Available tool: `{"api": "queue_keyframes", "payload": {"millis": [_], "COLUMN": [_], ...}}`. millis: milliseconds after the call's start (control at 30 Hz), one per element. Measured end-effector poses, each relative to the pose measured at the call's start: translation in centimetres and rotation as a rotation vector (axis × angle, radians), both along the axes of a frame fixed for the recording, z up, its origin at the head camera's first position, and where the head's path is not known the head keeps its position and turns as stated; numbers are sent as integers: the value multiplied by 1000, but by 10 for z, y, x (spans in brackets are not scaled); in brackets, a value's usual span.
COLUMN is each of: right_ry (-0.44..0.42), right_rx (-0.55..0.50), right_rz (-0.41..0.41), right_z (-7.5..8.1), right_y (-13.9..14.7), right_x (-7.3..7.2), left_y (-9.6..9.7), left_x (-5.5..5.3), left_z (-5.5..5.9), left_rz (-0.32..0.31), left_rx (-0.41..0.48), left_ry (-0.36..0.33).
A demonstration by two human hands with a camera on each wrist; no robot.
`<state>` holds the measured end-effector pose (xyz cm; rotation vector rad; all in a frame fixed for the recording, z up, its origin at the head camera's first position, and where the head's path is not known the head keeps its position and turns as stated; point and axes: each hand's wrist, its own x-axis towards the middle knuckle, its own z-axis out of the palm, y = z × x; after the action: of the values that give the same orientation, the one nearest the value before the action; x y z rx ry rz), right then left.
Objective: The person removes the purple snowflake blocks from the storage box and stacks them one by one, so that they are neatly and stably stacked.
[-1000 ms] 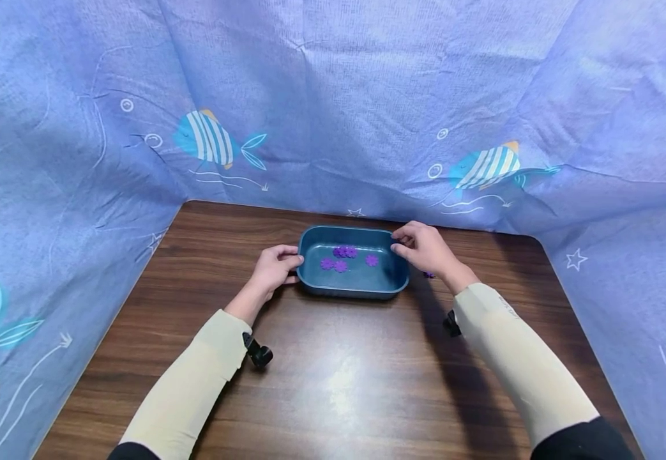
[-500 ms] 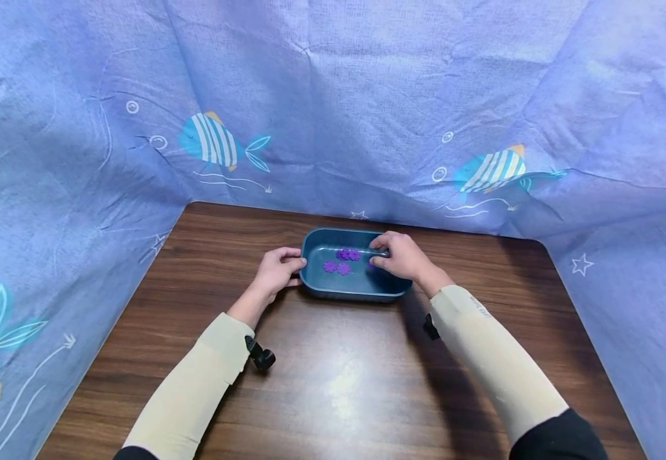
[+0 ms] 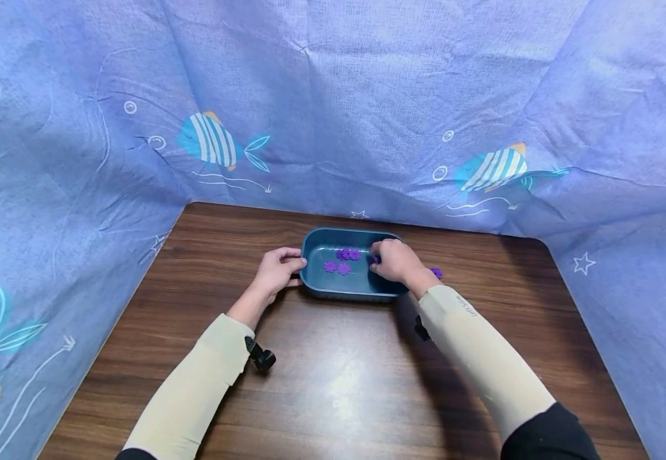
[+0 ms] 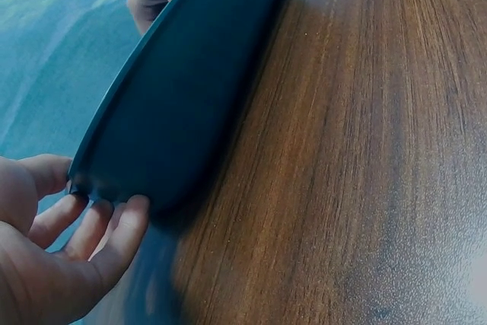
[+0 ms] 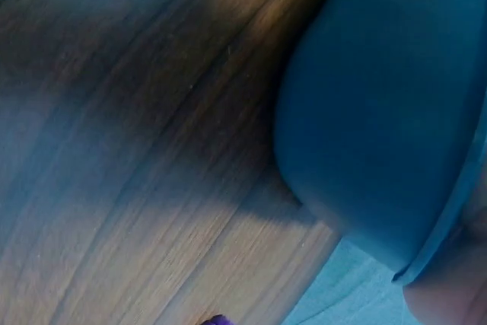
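across the table (image 3: 310, 377) now, the blue tray (image 3: 355, 296) sits toward twelve o'clock; left hand (image 3: 275, 271) grips its nine-o'clock end; right hand (image 3: 397, 260), inside at three, pinches a purple flower (image 3: 375, 260); picking one out, it seems; next calls for a clean lift; overlapped flowers (image 3: 348, 254) lie toward eleven

Near the far edge of the brown wood-grained table (image 3: 321, 390) stands a dark teal rounded-rectangular tray (image 3: 350, 296) with purple flower-shaped pieces (image 3: 344, 269) in its left half, left hand (image 3: 276, 271) at its left end, right hand (image 3: 397, 259) inside its right end, and another purple piece (image 3: 437, 273) on the table to its right.
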<state>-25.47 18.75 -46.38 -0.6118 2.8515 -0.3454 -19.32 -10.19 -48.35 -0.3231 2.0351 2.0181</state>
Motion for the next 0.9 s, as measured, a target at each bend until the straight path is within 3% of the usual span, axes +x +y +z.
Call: {"api": "queue_keyframes", "payload": {"millis": [400,900], "right_ry": [24,21], "right_rx": [88,121], "right_rz": [26,79], "right_z": [-2,-2], "right_y": [-6,-4], "right_x": [0,-1], "left_y": [0,0], "left_x": [-1,-2], "left_z": [-2,-3], "left_rz": [0,6], "left_rx": [4,3], "left_ry": [10,13]}}
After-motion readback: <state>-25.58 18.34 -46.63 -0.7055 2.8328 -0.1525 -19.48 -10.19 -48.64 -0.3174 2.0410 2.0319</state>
